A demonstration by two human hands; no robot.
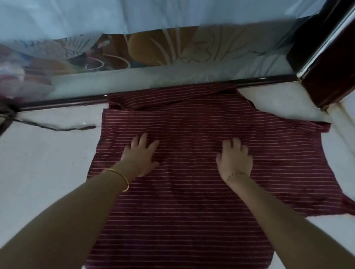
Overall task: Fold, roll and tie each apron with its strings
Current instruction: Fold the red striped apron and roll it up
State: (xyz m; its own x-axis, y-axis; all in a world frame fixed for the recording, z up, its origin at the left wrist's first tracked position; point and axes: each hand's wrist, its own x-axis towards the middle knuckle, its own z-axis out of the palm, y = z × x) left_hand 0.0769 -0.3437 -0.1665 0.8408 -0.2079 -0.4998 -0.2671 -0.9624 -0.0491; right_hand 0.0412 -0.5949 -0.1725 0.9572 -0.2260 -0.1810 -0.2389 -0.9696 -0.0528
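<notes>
my left hand (141, 155) and right hand (235, 161) lie flat, fingers spread, on the apron (185, 212); i should smooth creases outward toward nine and three o'clock before folding.

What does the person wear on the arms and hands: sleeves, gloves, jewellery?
No sleeves or gloves show; both forearms are bare. The left hand has a smooth gold-coloured bangle at its wrist. The right hand has a thinner gold-coloured bracelet, perhaps a fine chain. Whether any rings are worn cannot be told in the blur.
</notes>
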